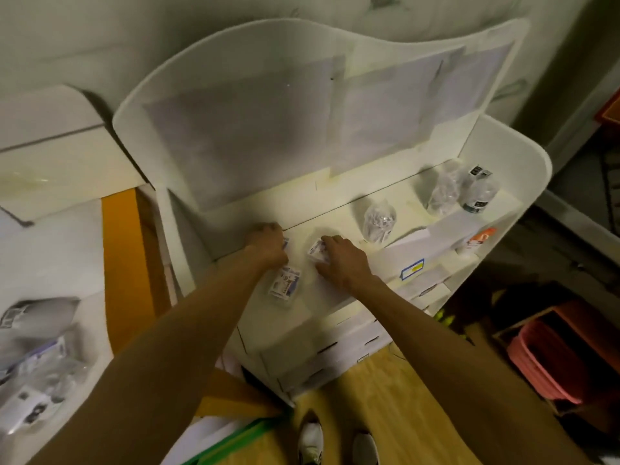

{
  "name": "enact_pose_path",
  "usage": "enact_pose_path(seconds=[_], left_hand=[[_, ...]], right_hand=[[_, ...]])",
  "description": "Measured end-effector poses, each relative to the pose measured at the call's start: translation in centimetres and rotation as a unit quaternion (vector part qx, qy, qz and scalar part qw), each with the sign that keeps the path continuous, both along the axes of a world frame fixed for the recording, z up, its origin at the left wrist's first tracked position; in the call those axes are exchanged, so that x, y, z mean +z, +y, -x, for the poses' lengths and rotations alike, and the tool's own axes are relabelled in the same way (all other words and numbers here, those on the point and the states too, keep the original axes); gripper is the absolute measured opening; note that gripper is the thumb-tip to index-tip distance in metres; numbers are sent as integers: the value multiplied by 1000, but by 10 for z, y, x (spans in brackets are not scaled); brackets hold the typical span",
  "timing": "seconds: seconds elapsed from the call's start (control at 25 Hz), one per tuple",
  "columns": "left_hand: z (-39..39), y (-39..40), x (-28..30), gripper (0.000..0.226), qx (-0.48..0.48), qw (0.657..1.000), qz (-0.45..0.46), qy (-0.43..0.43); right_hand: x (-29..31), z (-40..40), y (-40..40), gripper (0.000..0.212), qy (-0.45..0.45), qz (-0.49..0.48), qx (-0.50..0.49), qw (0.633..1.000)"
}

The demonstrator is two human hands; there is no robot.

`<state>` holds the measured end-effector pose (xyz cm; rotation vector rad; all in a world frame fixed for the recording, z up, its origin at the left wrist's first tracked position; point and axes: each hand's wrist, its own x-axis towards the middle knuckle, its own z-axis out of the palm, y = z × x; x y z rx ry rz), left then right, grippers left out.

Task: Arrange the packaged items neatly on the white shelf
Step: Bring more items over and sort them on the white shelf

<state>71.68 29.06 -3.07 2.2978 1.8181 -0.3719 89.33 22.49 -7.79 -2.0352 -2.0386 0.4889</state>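
The person is at the placing-and-straightening step, with both hands down on the top surface of the white shelf (339,209). The left hand (268,245) is curled over a small packet whose printed edge just shows past its fingertips; how firmly the fingers grip it cannot be told, since the knuckles hide it. The right hand (344,260) rests with its fingers bent over a second small packet (317,250), the fingertips touching its near edge and top, apparently pinching or nudging it. A third packet (285,283) lies flat and untouched just below the left hand's wrist, between the two forearms. Well beyond the right fingertips stand a clear bagged item (379,221) and, farther toward the shelf's far corner, more clear bagged items (463,189). More packaged goods (37,374) wait on the surface far outside the left arm. The next move likely calls for sliding the two handled packets into line with each other, squaring their edges, then drawing the loose third packet up beside them.
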Motion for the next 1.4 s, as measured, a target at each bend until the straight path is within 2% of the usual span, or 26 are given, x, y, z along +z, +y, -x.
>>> enact_pose_path(seconds=[0.12,0.24,0.36,0.44,0.6,0.72,0.8,0.92,1.08,1.28,1.4], left_hand=[[9,-6,-11,80,30,999,15,-33],[12,-18,-14,84,60,998,8,-26],[10,-30,-5,80,111,992,-1,-65],[9,-40,7,81,117,990,-24,-81],[17,-63,58,82,59,987,-123,-89],[32,-80,110,75,32,962,-238,-130],[52,-96,139,68,16,946,-298,-125],[109,-122,164,65,29,933,-348,-86],[210,-168,151,65,73,939,-323,-89],[355,-236,114,66,199,932,-289,-88],[414,-274,93,69,266,934,-227,-73]], right_hand=[[-14,-9,3,68,-45,9,77,996],[-24,-13,1,70,-67,6,104,992],[-21,-12,7,73,-20,2,111,994],[-16,-14,11,69,46,-18,102,994],[-4,-11,9,55,151,-119,47,980],[29,8,17,52,181,-194,43,963],[68,31,22,56,208,-237,44,948],[130,81,18,53,277,-301,53,911],[190,174,-15,44,336,-309,131,880],[216,312,-93,32,327,-305,222,867],[200,368,-121,32,304,-235,228,895]])
